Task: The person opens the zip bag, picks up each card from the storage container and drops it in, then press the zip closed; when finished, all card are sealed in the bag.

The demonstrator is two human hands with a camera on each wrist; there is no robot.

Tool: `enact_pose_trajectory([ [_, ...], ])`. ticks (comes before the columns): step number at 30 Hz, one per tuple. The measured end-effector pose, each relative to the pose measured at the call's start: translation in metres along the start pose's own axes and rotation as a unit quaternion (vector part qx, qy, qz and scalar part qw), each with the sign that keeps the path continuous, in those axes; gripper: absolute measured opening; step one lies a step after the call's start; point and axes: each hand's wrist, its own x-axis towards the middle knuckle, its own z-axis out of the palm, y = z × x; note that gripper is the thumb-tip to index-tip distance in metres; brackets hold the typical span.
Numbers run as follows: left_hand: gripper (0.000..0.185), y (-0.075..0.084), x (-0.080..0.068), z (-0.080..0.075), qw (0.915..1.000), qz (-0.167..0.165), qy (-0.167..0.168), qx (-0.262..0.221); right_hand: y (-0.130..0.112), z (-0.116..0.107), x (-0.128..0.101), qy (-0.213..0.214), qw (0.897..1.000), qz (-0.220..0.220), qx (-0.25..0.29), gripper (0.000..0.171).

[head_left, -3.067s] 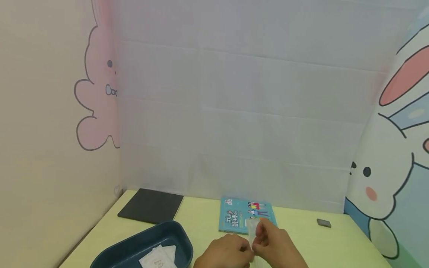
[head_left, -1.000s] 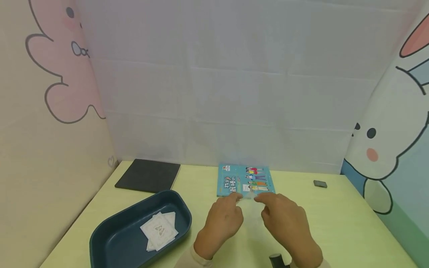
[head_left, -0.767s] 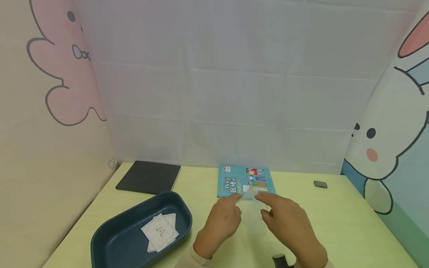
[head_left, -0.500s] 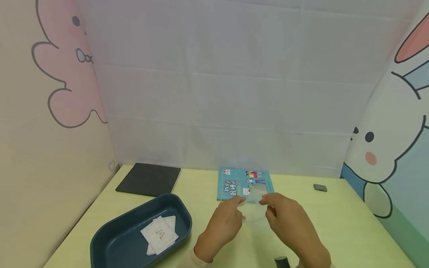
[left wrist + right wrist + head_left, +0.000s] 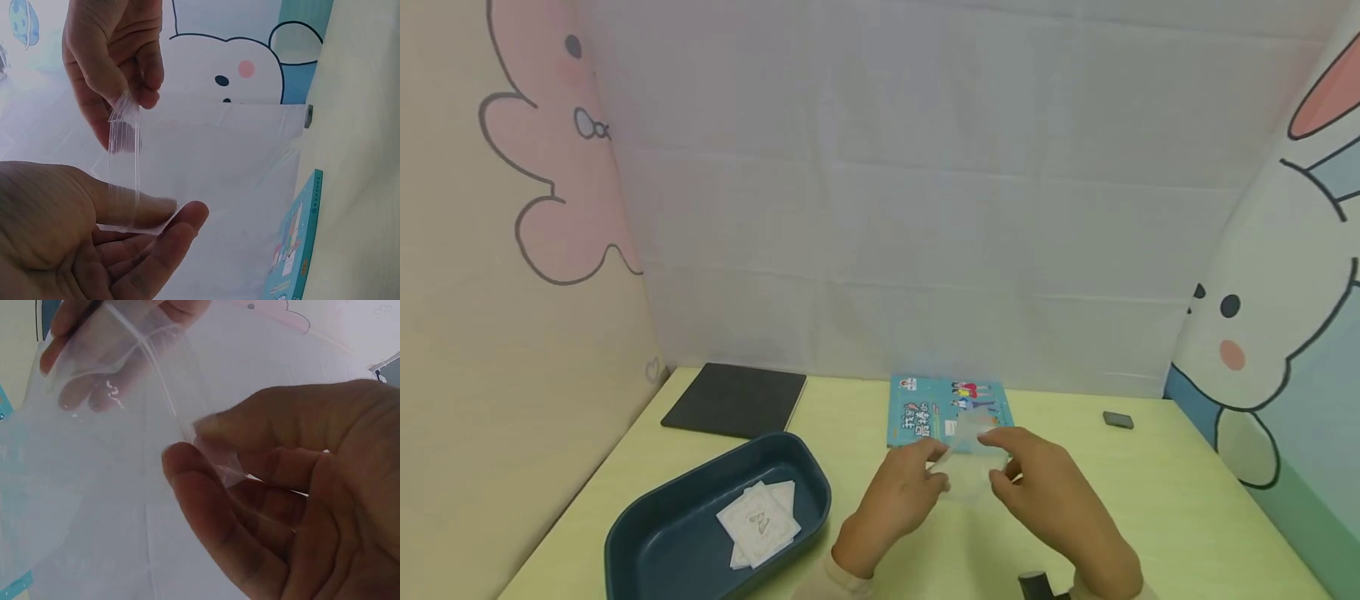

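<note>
A clear plastic zip-lock bag (image 5: pixel 967 477) is spread between both hands over the table, in front of the book. My left hand (image 5: pixel 897 493) pinches one side of it. In the left wrist view the thumb shows through the film, close to the ribbed zip strip (image 5: pixel 125 169). My right hand (image 5: pixel 1051 493) pinches the opposite side near the mouth between thumb and forefinger, as the right wrist view shows. Nothing shows inside the bag (image 5: pixel 134 369). Left of the hands lies a dark blue tray (image 5: pixel 647 508) with several white squares (image 5: pixel 760 521); the top one bears a butterfly.
A light blue picture book (image 5: pixel 917 408) lies behind the hands. Back left is a flat black notebook (image 5: pixel 735 398); a small grey block (image 5: pixel 1117 419) sits back right. A black cylinder (image 5: pixel 1035 585) shows beside the right wrist. White sheeting (image 5: pixel 925 208) stands behind the table.
About three seconds ago the hands were close together on a narrow, bunched bag; now they are apart with it spread wide. The head view has tilted down. Lately the fingers shifted only slightly.
</note>
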Motion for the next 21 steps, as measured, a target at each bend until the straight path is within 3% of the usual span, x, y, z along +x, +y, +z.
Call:
enact_pose_trajectory([
  [3, 0.028, -0.001, 0.0, -0.001, 0.9997, 0.004, -0.021, 0.009, 0.007, -0.006, 0.0, -0.019, 1.0, -0.007, 0.01, 0.036],
  [7, 0.03, -0.005, -0.002, -0.004, 0.9984, 0.001, -0.056, -0.003, 0.017, -0.011, -0.001, -0.049, 0.996, -0.021, 0.067, 0.039],
  [12, 0.025, -0.014, -0.006, -0.012, 0.9929, 0.002, -0.091, -0.076, 0.017, -0.011, 0.002, -0.044, 0.992, -0.022, 0.118, 0.031],
  [17, 0.018, -0.02, -0.012, -0.012, 0.9852, 0.012, -0.114, -0.127, 0.013, -0.007, 0.001, -0.04, 0.992, -0.016, 0.119, 0.029],
  [21, 0.02, -0.021, -0.013, -0.012, 0.9836, 0.012, -0.127, -0.127, 0.016, -0.005, -0.002, -0.041, 0.993, -0.025, 0.105, 0.027],
])
